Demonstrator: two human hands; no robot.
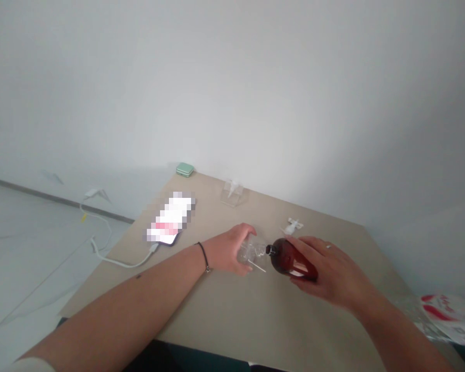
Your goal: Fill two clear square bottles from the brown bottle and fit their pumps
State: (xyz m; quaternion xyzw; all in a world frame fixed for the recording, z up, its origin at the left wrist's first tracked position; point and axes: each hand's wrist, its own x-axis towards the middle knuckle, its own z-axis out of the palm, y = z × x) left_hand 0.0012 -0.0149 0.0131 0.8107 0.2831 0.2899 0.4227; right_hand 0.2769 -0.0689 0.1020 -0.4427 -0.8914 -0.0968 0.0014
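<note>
Your left forearm [112, 310] runs in from the lower left over the bench [232, 323], and your right forearm [403, 330] rises from the lower right, bringing both hands toward the middle of the board. Your left hand [228, 250] wraps a clear plastic bottle [251, 254] from above. A thin white tube [257, 266] shows just below that bottle, though you cannot tell whether it is attached. Your right hand [327, 268] closes over the body of an amber bottle [292, 260], which lies on its side with its black neck [270, 250] pointing left. The hands are apart but close, each clamped on its own bottle, and the bottles sit almost end to end. Holding them level like this seems to line up their ends and keep them steady.

Beyond them, a pixelated phone [170, 219] lies on the bench, probably left within its white charging cable's [120, 263] reach. A green case [185, 169] sits at the far edge, with a clear acrylic stand [232, 194] nearby and small white plastic parts [292, 225] towards the right. A plastic bag with red print [445, 315] sits off the right side.
</note>
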